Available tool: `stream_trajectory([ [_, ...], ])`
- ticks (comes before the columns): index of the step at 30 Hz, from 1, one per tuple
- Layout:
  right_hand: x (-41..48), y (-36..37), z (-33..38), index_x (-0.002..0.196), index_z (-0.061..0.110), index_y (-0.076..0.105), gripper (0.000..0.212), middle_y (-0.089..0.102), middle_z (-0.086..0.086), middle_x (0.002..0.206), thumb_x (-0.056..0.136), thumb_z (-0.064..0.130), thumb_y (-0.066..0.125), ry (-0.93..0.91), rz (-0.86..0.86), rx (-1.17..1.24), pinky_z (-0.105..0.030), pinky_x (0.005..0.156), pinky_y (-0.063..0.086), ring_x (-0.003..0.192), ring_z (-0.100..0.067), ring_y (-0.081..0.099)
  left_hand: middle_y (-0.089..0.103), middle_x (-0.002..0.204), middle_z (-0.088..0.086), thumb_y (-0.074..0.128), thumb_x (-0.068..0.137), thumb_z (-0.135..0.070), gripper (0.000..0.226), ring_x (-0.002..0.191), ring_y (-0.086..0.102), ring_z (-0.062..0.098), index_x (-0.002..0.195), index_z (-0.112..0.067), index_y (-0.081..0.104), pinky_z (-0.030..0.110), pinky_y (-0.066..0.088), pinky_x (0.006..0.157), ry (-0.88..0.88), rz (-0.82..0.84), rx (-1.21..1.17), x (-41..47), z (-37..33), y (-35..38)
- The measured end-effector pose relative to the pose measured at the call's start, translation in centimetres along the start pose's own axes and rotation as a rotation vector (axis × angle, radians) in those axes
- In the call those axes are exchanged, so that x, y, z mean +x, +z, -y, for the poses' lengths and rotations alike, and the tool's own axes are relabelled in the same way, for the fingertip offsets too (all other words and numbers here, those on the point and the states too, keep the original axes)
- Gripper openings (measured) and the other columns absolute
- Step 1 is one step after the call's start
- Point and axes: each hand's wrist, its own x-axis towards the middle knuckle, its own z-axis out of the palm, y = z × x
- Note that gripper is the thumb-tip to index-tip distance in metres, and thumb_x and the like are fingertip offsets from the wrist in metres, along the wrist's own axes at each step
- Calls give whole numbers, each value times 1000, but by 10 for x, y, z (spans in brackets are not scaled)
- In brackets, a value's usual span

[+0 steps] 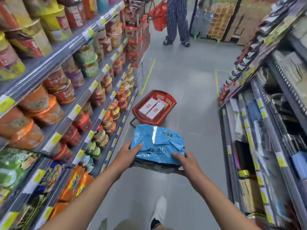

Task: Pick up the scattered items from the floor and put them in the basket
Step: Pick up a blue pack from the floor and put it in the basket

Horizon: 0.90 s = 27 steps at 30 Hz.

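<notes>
Red basket [162, 97] — two white boxes [152, 107] inside; left hand [126, 155] and right hand [187, 163], fingers curled, grip the blue packet [159, 140].

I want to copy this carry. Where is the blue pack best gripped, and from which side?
At its two near corners, one from each side, thumbs on top, fingers beneath, as the left hand and right hand do. The blue pack is wide and crinkled; a one-sided pinch would likely let it sag.

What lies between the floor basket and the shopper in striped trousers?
Only bare grey floor with yellow tape lines, seen in the head view, from basket to shopper.
</notes>
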Motion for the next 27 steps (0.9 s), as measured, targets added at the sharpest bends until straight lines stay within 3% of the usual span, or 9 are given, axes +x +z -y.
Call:
stream_trajectory([
  [4, 64, -13, 48, 125, 24, 63, 27, 74, 5, 113, 99, 19, 63, 12, 8, -9, -42, 82, 64, 87, -1, 73, 67, 103, -8, 61, 100, -34, 4, 90, 66, 12, 104, -35, 60, 42, 59, 85, -14, -24, -9, 65, -42, 17],
  [10, 159, -18, 104, 128, 25, 62, 30, 73, 4, 118, 98, 23, 65, 14, 24, -37, -44, 83, 64, 93, -5, 74, 69, 108, -5, 61, 99, -37, 21, 93, 69, 14, 120, -36, 58, 42, 61, 84, -38, -25, -21, 162, -93, 18],
  [17, 275, -2, 162, 126, 25, 62, 30, 74, 3, 119, 97, 22, 67, 45, -35, -17, -45, 87, 63, 94, -6, 74, 73, 107, -8, 65, 97, -37, 12, 97, 72, 16, 107, -41, 62, 49, 59, 92, -31, 47, 32, 291, -157, 0],
  [21, 332, 6, 192, 128, 23, 62, 32, 74, 1, 120, 96, 20, 68, 54, -87, 8, -49, 89, 62, 99, -12, 75, 75, 111, -10, 72, 81, -55, 38, 103, 72, 16, 116, -44, 65, 48, 56, 96, -14, 106, 123, 361, -188, -13],
  [27, 400, 4, 227, 126, 23, 62, 32, 74, 2, 120, 95, 17, 66, 78, -144, 50, -46, 87, 63, 97, -10, 75, 76, 113, -3, 71, 93, -37, 25, 98, 74, 14, 117, -33, 65, 41, 58, 94, -8, 148, 200, 446, -231, -3],
])
